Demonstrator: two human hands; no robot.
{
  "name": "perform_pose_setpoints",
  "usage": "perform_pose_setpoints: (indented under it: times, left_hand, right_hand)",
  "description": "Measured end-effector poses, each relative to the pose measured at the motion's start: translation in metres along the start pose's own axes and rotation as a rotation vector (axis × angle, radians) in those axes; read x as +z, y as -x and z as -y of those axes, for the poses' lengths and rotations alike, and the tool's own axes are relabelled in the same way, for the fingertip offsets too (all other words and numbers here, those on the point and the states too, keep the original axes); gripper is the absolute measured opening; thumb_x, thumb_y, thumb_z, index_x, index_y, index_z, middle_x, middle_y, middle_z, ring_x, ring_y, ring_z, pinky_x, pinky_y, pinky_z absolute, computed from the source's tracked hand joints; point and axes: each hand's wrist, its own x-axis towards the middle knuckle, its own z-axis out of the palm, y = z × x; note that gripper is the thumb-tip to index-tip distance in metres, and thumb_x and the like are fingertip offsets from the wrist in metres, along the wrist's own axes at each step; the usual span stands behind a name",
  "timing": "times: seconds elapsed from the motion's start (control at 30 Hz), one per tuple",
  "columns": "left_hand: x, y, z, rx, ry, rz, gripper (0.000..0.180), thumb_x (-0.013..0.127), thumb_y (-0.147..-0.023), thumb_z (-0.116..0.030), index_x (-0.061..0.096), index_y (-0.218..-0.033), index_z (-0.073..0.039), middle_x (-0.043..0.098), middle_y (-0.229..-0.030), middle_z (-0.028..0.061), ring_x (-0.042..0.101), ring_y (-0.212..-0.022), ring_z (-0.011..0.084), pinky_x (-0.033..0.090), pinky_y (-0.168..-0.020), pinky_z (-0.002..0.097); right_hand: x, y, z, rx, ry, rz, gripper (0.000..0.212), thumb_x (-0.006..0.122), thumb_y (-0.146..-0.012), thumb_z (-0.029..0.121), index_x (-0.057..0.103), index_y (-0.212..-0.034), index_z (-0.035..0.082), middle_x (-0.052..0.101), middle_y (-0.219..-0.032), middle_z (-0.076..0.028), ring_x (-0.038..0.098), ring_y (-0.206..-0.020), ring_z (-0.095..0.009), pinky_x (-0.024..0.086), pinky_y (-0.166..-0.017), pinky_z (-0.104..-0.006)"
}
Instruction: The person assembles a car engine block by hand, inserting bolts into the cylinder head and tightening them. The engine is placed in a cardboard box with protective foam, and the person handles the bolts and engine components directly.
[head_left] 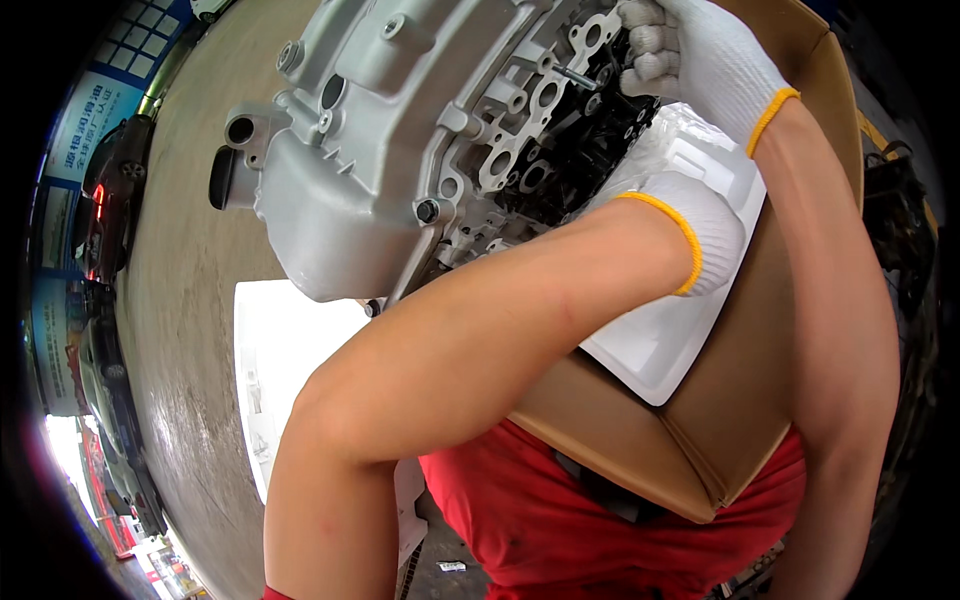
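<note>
So the silver-and-black metal engine was already uncovered, white moulded tray still by the brown cardboard box corner, right white-gloved hand curled, couldn't tell about the left white-gloved hand.

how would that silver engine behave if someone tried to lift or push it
The silver engine is probably heavy even for its bulk, as it looks mostly like cast metal. It should stay stiff, since its housing appears rigid and fastened with bolts. The smooth, rounded cover might be slippery to grip.
</note>
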Motion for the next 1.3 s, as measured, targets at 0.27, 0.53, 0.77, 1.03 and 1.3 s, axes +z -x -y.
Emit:
perform_pose_setpoints:
  times: [0.27, 0.53, 0.77, 1.03, 1.3]
  left_hand:
    - [-0.006, 0.013, -0.034, 0.203, -0.117, -0.093, 0.026, 0.070, -0.091, -0.018, 0.085, -0.112, -0.013, 0.081, -0.112, 0.0095, 0.077, -0.102, 0.0296, 0.062, -0.083, 0.0450]
    - [0.038, 0.039, -0.061, 0.250, 0.141, -0.073, 0.015, 0.070, -0.087, -0.022, 0.083, -0.088, -0.015, 0.075, -0.079, 0.0047, 0.074, -0.079, 0.0294, 0.056, -0.072, 0.0431]
    - [0.024, 0.074, -0.034, 0.069, 0.143, 0.023, 0.015, 0.070, -0.088, -0.023, 0.083, -0.089, -0.015, 0.074, -0.079, 0.0046, 0.074, -0.079, 0.0294, 0.056, -0.072, 0.0431]
    - [0.024, 0.109, -0.017, -0.109, 0.127, 0.059, 0.015, 0.070, -0.088, -0.024, 0.083, -0.089, -0.016, 0.074, -0.078, 0.0045, 0.074, -0.079, 0.0295, 0.056, -0.073, 0.0432]
    - [0.032, 0.124, -0.011, -0.191, 0.137, 0.076, 0.015, 0.070, -0.089, -0.025, 0.083, -0.090, -0.016, 0.073, -0.077, 0.0045, 0.074, -0.078, 0.0295, 0.056, -0.073, 0.0433]
  right_hand:
    - [-0.014, 0.016, 0.040, 0.063, 0.470, -0.082, 0.037, 0.055, -0.114, 0.034, 0.067, -0.092, 0.007, 0.064, -0.074, -0.003, 0.062, -0.060, -0.019, 0.059, -0.067, -0.0367]
    - [-0.045, -0.041, 0.013, -0.412, 0.955, 0.208, 0.053, 0.049, -0.116, 0.046, 0.069, -0.093, 0.003, 0.062, -0.067, -0.005, 0.062, -0.058, -0.014, 0.053, -0.060, -0.0276]
    - [-0.058, -0.049, 0.013, -0.497, 0.954, 0.278, 0.054, 0.051, -0.116, 0.046, 0.070, -0.089, 0.003, 0.058, -0.060, -0.004, 0.056, -0.051, -0.012, 0.048, -0.054, -0.0269]
    - [-0.051, -0.040, 0.015, -0.518, 1.084, 0.173, 0.060, 0.050, -0.114, 0.054, 0.071, -0.090, 0.004, 0.059, -0.059, -0.002, 0.060, -0.049, -0.011, 0.055, -0.054, -0.0256]
    - [-0.071, -0.046, 0.020, -0.557, 1.167, 0.209, 0.057, 0.052, -0.113, 0.055, 0.073, -0.119, 0.002, 0.071, -0.080, -0.006, 0.073, -0.069, -0.014, 0.063, -0.069, -0.0281]
